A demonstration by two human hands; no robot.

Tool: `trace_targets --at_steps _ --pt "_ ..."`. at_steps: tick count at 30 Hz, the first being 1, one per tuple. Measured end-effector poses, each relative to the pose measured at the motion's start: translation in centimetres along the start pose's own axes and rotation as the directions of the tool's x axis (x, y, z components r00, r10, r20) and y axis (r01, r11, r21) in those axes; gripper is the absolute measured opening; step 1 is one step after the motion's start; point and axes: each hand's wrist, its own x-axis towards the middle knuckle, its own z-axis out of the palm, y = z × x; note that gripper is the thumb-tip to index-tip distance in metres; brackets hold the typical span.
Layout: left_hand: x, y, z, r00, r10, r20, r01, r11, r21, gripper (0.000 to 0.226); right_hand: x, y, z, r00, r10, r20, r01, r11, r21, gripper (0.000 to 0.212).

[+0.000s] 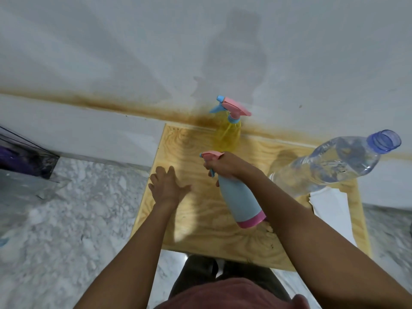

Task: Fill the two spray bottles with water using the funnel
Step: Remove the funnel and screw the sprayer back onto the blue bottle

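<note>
The right hand [225, 165] is clamped around the neck of a blue spray bottle [239, 197] standing on a small wooden table [191, 139]. The left hand [167, 186] hovers beside it, fingers spread, holding nothing. There are two spray bottles: this opaque blue one with a pink base and trigger, and a translucent yellow spray bottle [228, 130] behind it by the wall. One clear, uncapped water bottle [330, 163] stands at the right.

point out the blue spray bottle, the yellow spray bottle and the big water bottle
blue spray bottle [239, 197]: head view, on its blue body below the right hand.
yellow spray bottle [228, 134]: head view, on its translucent yellow body.
water bottle [330, 166]: head view, on its clear side wall.
</note>
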Motion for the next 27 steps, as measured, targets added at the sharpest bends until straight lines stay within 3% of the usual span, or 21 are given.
trace_targets --at_steps 4,8,11,21,27 --pt "0.0 0.0 0.1 1.000 0.008 -0.005 -0.009 1.000 -0.022 0.088 0.7 0.6 0.1 0.999 0.010 -0.048 -0.009 1.000 0.025 0.032" --pt "0.2 -0.1 0.2 1.000 0.011 -0.010 -0.011 1.000 -0.014 0.084 0.7 0.7 0.0 0.999 0.007 -0.046 -0.005 1.000 0.027 0.014" --pt "0.2 -0.2 0.3 1.000 0.014 -0.016 -0.014 1.000 -0.011 0.084 0.8 0.9 -0.2 0.998 0.055 -0.034 -0.054 0.998 0.032 0.030" --pt "0.3 -0.2 0.4 1.000 0.017 -0.019 -0.018 1.000 -0.012 0.085 0.6 1.8 0.0 1.000 -0.009 -0.021 0.009 1.000 0.018 0.046" --pt "0.1 -0.3 0.2 1.000 0.005 -0.007 -0.005 1.000 -0.023 0.090 0.0 2.2 -0.4 0.996 -0.032 -0.086 0.034 0.999 0.017 0.042"
